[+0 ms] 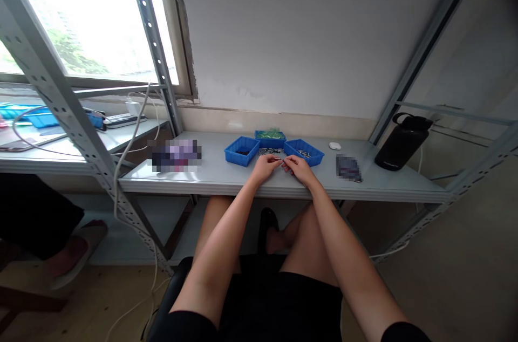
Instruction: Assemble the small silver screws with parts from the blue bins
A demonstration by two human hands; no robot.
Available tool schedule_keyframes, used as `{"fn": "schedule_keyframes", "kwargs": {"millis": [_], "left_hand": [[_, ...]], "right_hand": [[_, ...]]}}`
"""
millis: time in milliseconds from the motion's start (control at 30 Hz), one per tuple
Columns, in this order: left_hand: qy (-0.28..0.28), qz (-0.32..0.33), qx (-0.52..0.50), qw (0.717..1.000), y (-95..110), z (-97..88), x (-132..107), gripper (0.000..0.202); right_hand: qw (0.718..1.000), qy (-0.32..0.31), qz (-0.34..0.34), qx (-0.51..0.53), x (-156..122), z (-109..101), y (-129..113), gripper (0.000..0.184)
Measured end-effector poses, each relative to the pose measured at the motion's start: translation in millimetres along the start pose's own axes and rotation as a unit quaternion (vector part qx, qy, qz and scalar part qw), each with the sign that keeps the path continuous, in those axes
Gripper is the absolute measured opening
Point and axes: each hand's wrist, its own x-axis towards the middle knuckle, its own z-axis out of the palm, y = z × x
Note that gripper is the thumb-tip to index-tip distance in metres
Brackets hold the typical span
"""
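Note:
My left hand (265, 165) and my right hand (298, 168) rest close together on the grey shelf table (226, 177), just in front of three small blue bins. Both hands have their fingers pinched on a small metal part (279, 159) between them; it is too small to name. A loose pile of small metal parts (267, 151) lies right behind my fingers. The left blue bin (242, 150) holds dark bits, the back bin (270, 137) holds green pieces, and the right bin (303, 151) holds small metal parts.
A black water bottle (401, 141) lies on the table's right end, with a small white object (334, 145) near the wall. Slotted metal uprights (65, 110) frame the bench. A white cable (121, 169) hangs at left. Another person's foot in a slipper (76, 253) shows lower left.

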Motion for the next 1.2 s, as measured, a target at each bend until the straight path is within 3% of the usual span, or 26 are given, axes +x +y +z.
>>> {"fn": "schedule_keyframes", "kwargs": {"millis": [267, 467, 733, 1200], "left_hand": [[0.005, -0.001, -0.032, 0.999, -7.1, 0.3, 2.7, 0.022], [0.011, -0.04, -0.082, 0.996, -6.9, 1.7, 1.4, 0.015], [0.02, -0.041, -0.062, 0.997, -6.3, 1.3, 0.9, 0.006], [-0.016, 0.001, 0.046, 0.999, -0.9, 0.2, -0.5, 0.026]], "right_hand": [[0.998, -0.037, -0.014, -0.051, -1.4, -0.4, -3.9, 0.03], [0.999, -0.018, -0.002, -0.035, -1.9, 1.5, -5.3, 0.031], [1.0, -0.003, 0.002, -0.015, 0.0, 2.4, -2.3, 0.03], [1.0, 0.007, 0.007, 0.025, 1.9, 1.3, 2.2, 0.034]]}}
